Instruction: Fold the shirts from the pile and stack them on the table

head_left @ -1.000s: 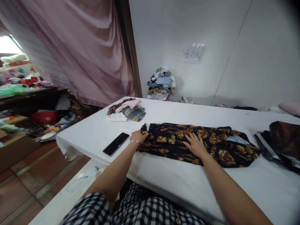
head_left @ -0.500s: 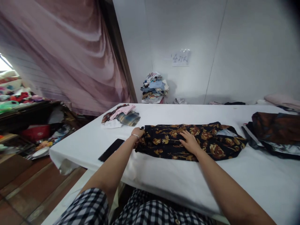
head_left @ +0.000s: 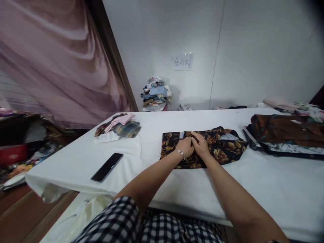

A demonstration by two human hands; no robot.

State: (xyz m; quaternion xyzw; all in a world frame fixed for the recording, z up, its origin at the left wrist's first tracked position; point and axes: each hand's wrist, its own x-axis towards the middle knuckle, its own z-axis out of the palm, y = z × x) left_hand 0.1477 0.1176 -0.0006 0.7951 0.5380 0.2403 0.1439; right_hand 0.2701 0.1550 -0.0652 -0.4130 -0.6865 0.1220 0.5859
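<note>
A black garment with a brown floral print lies on the white table, its left part folded over onto the middle. My left hand, a thin bracelet at the wrist, rests on the folded layer and grips its edge. My right hand lies right beside it, touching it, fingers pressing on the same fold. Both hands meet at the middle of the garment.
A black phone lies near the table's left front edge. A small pile of folded cloths sits at the back left. Dark brown garments are stacked at the right. A heap of clothes stands against the wall, a pink curtain hangs left.
My left hand carried the garment's left end rightward and folded it over the middle. It now meets my right hand. The view has swung left.
</note>
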